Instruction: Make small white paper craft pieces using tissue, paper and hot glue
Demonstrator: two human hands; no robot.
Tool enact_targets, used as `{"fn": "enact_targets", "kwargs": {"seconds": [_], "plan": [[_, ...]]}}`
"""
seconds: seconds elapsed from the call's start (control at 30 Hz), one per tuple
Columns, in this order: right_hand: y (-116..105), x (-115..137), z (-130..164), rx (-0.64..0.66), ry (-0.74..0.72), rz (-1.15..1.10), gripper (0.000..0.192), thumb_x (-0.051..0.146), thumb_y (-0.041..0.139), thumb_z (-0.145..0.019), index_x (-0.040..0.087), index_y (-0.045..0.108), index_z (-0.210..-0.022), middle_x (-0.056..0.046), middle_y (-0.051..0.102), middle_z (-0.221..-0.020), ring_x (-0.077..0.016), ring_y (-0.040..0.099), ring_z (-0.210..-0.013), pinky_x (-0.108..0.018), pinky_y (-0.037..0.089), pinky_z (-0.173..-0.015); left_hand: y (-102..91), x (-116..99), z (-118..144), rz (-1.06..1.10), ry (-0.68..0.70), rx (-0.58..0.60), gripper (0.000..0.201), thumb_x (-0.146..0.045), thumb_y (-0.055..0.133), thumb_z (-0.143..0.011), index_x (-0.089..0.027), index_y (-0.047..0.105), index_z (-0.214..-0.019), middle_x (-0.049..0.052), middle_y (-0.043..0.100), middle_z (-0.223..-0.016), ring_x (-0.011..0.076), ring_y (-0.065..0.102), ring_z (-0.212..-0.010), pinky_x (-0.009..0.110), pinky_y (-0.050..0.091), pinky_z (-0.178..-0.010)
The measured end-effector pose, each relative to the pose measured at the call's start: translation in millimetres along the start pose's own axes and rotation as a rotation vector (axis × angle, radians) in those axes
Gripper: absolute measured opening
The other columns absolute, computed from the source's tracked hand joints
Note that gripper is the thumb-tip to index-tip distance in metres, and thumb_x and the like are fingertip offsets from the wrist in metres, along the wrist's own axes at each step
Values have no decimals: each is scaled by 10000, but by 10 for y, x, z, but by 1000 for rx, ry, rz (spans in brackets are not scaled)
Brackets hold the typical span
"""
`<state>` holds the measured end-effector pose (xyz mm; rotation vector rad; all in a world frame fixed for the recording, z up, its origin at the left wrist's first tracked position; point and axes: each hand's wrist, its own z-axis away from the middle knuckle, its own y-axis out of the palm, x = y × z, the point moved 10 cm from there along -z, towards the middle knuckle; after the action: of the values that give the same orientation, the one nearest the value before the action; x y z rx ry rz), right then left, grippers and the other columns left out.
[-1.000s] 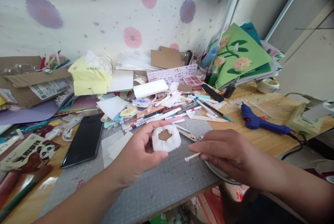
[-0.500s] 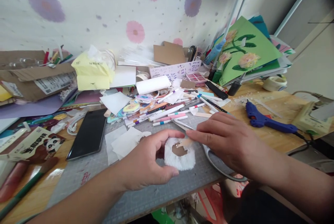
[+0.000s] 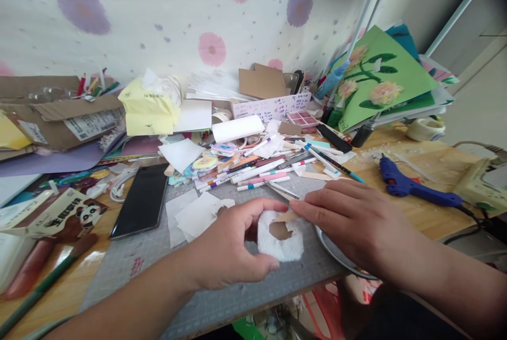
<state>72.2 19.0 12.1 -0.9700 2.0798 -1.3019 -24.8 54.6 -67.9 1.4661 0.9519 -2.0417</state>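
My left hand (image 3: 237, 247) is closed round a small white piece with rounded corners (image 3: 279, 249), its thumb and finger on the edges. The white covering looks fibrous, and an uneven brown patch shows in its middle. Between the fingertips of my right hand (image 3: 340, 213) is a flat wooden stick (image 3: 285, 217); its tip lies over the white piece at the top of the brown patch. Partly hidden under my right hand are scissors (image 3: 336, 255), blades pointing away. White paper pieces (image 3: 198, 216) lie beside my left hand on the grey cutting mat (image 3: 158, 261).
Markers (image 3: 257, 176) and paper scraps are heaped behind my hands. A black phone (image 3: 140, 200) lies to the left, near a long brush (image 3: 47, 282). At the right are a blue glue gun (image 3: 415, 189) and a tape roll (image 3: 425, 129). The table edge is close in front.
The view has shifted, so everything appears slightly farther right. The stick's tip has moved a little against the white piece. Both hands keep their holds.
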Motion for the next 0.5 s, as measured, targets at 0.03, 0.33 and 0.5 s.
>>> {"fn": "enact_targets", "kwargs": {"seconds": [0.03,0.33,0.5], "plan": [[-3,0,1,-2,3,-7,294,232,360,-946,139,612,-1065,-96,660,-862,-210,548,-741,-354,418,-655,-2,5,-1,-14,-3,-3,631,-127,668,-642,-297,493,-1224,21,654,-988,240,610,-880,327,486,-731],[65,-103,55,50,83,-139,224,138,438,-887,177,630,-995,-58,646,-788,-173,561,-678,-306,410,-623,46,10,-4,64,-4,22,621,-108,659,-650,-310,489,-1213,-7,642,-935,206,596,-850,300,464,-723],[-35,-109,84,-15,65,-167,202,141,473,-872,179,632,-991,-75,655,-865,-181,579,-746,-306,440,-666,55,-7,-6,120,-9,34,611,-102,662,-645,-295,497,-1201,-19,636,-885,172,586,-782,263,454,-673]]}}
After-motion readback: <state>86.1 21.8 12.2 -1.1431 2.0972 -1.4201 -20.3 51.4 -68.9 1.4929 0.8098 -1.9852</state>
